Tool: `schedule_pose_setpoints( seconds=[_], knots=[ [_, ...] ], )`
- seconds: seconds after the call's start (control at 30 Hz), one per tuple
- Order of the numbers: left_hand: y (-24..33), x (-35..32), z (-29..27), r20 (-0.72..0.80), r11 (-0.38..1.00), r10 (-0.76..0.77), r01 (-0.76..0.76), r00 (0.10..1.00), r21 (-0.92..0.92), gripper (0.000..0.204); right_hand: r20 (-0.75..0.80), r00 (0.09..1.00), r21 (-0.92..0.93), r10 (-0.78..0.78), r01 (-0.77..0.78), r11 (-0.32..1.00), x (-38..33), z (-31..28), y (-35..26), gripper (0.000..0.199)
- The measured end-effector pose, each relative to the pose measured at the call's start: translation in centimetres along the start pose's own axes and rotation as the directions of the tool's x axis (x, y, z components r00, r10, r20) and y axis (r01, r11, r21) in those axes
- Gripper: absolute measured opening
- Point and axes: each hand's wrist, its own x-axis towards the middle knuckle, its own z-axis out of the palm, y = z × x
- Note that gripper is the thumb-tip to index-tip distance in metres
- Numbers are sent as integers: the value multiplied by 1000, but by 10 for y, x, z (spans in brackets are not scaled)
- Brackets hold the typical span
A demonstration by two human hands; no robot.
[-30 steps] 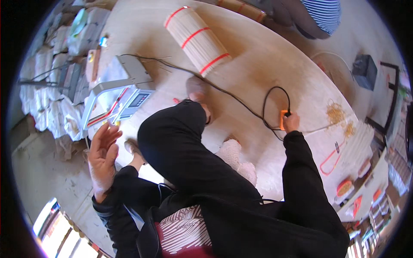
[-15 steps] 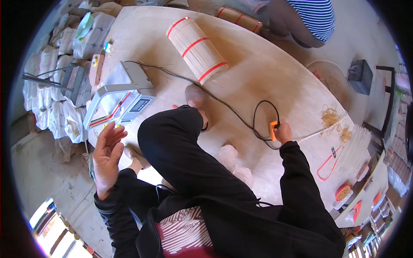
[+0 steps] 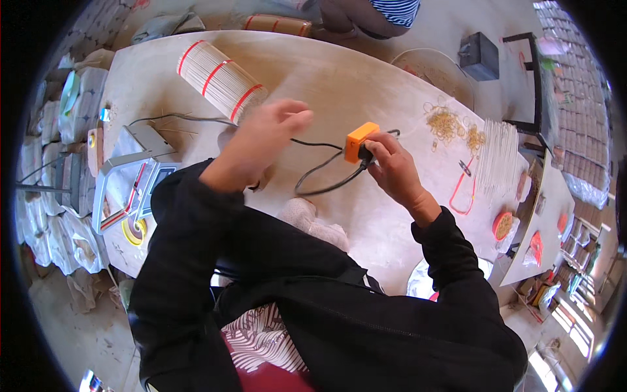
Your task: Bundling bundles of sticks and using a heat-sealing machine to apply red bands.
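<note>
My right hand [image 3: 400,175] grips a black plug [image 3: 364,154] that sits against an orange socket block [image 3: 356,142], raised over the table. A black cord [image 3: 324,191] loops down from the plug. Another dark stretch of cord runs left behind my left hand to a grey machine [image 3: 151,142] with a control panel and a slanted frame. My left hand [image 3: 261,140] is in the air left of the block, blurred by motion. Its thumb and forefinger stand a little apart, with nothing seen between them. Beyond it lies a bundle of thin pale sticks [image 3: 215,80] tied with red bands.
Rubber bands [image 3: 445,124], loose pale sticks [image 3: 498,157] and a red-handled tool [image 3: 462,189] lie at the right of the pale table [image 3: 313,72]. A red bowl [image 3: 502,225] is nearer. Yellow tape [image 3: 134,232] lies by the machine. Another person [image 3: 366,16] is beyond the table.
My right hand has lifted the orange block and plug off the table. My left hand has swung right, from beside the machine toward the block. The view has shifted right.
</note>
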Motion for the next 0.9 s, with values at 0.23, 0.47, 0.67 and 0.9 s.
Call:
schedule_pose_setpoints(
  seconds=[0.23,0.47,0.67,0.9],
  knots=[
    [-13,5,80,656,646,-132,567,743,-511,53,-16,983,24,-180,181,983,-33,-23,-45,17],
    [-9,-6,93,543,647,-176,512,821,-565,41,-141,981,282,135,-91,955,-51,-22,-48,28],
    [2,-9,88,428,734,-14,300,903,-609,36,405,755,872,516,-488,29,-51,-21,-45,31],
    [-3,-18,83,385,681,-31,301,922,-667,28,265,861,811,435,-443,382,-28,-1,-70,27]
  ],
)
